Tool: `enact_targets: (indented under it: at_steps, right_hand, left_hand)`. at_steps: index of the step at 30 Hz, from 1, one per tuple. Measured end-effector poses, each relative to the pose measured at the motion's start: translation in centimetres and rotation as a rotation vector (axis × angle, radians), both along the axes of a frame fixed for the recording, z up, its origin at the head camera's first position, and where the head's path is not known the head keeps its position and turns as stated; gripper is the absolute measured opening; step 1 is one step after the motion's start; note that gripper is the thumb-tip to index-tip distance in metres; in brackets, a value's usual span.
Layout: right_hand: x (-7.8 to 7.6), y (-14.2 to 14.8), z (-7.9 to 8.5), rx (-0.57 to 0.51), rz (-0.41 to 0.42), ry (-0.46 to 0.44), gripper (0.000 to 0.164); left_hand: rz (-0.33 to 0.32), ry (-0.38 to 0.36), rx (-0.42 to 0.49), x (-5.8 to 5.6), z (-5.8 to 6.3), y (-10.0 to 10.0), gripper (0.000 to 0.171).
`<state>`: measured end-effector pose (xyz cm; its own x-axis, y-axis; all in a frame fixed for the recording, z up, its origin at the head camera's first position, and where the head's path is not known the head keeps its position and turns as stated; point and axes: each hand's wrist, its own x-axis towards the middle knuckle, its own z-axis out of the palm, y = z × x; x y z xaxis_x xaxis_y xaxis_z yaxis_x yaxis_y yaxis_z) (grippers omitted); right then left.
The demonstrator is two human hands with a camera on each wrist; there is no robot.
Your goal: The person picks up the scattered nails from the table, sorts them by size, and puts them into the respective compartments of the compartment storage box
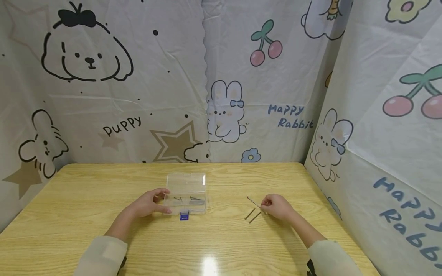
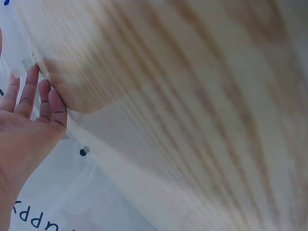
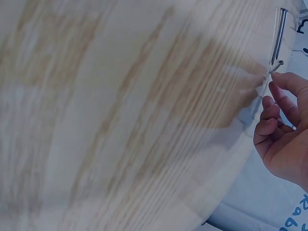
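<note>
A clear plastic box [image 1: 177, 209] lies with its lid [image 1: 186, 182] raised at the back and a blue latch [image 1: 184, 216] at its front. Several small nails [image 1: 195, 198] are inside its compartments. At the box's left end my left hand [image 1: 146, 203] grips it, thumb near the front corner and fingers farther back. My right hand [image 1: 277, 207] pinches one end of a long thin nail [image 1: 253, 201] between thumb and forefinger. Two more nails [image 1: 254, 217] lie side by side on the table just left of that hand; the right wrist view shows nails [image 3: 279, 36] beyond the fingertips.
The wood-grain table [image 1: 214, 245] ends at a printed white curtain [image 1: 172, 96] behind, with more curtain [image 1: 390, 153] along the right side. A bright light reflection falls near the table's front.
</note>
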<state>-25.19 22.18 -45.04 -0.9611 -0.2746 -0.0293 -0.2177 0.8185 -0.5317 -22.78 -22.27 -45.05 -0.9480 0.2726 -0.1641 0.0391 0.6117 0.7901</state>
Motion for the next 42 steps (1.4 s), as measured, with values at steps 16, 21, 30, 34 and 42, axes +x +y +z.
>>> enact_targets:
  at_steps: [16,21,30,34,42]
  right_hand:
    - [-0.4,-0.5,-0.8,0.011,-0.013,0.009,0.007]
    - [-0.4,-0.7,-1.0,0.022,-0.039,0.0,0.008]
    - [-0.6,-0.8,-0.8,-0.043,-0.063,-0.011,0.008]
    - [-0.7,-1.0,-0.6,-0.068,-0.05,0.001,0.009]
    - [-0.6,-1.7,-0.3,-0.103,-0.025,-0.026,0.008]
  left_hand:
    - [0.012,-0.006,0.001,0.1,0.0,0.1,0.069]
    - [0.007,-0.001,-0.005,0.1,-0.1,0.0,0.07]
    - [0.003,0.005,0.008,0.0,0.0,-0.1,0.068]
    - [0.002,0.008,0.007,0.0,0.0,-0.1,0.068]
    - [0.001,0.007,0.007,0.0,0.0,-0.2,0.068]
